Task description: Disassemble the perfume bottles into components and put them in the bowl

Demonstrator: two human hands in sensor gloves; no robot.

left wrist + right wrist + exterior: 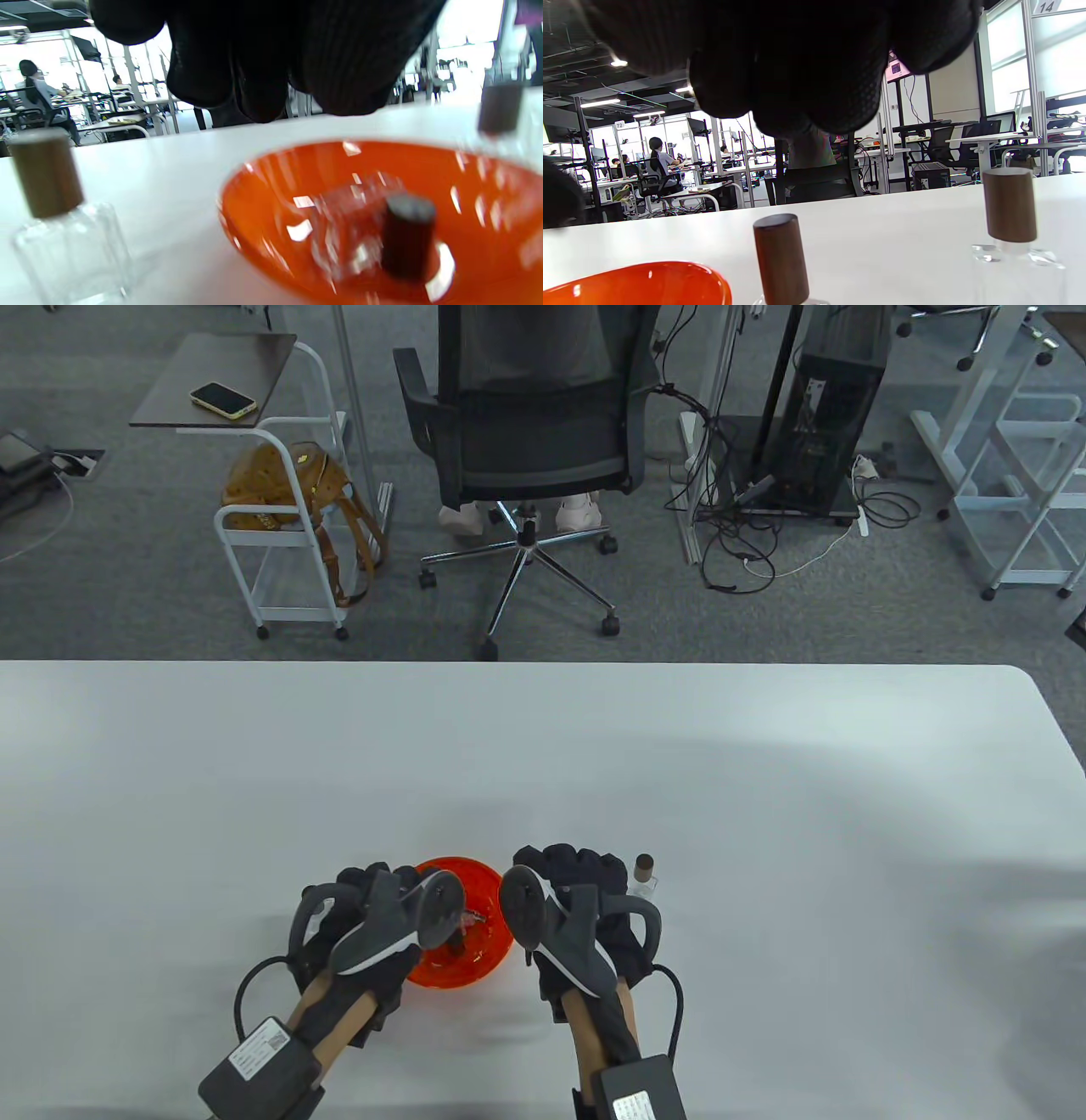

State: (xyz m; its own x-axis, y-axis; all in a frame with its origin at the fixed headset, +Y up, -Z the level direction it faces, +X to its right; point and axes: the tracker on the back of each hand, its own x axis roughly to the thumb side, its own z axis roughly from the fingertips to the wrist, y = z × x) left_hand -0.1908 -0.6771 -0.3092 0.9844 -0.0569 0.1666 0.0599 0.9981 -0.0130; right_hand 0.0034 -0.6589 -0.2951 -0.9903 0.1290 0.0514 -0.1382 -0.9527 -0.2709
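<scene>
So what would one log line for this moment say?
left hand: above bowl, empty | right hand: empty | bowl: bottle, cap | capped bottle: waiting

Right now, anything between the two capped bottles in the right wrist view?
No. Between the nearer bottle and the right-hand bottle, the right wrist view shows only bare white table.

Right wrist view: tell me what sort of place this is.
Probably an open-plan office or lab workspace. Rows of desks with monitors, a person seated at a desk, and an office chair and computer tower past the white table.
</scene>
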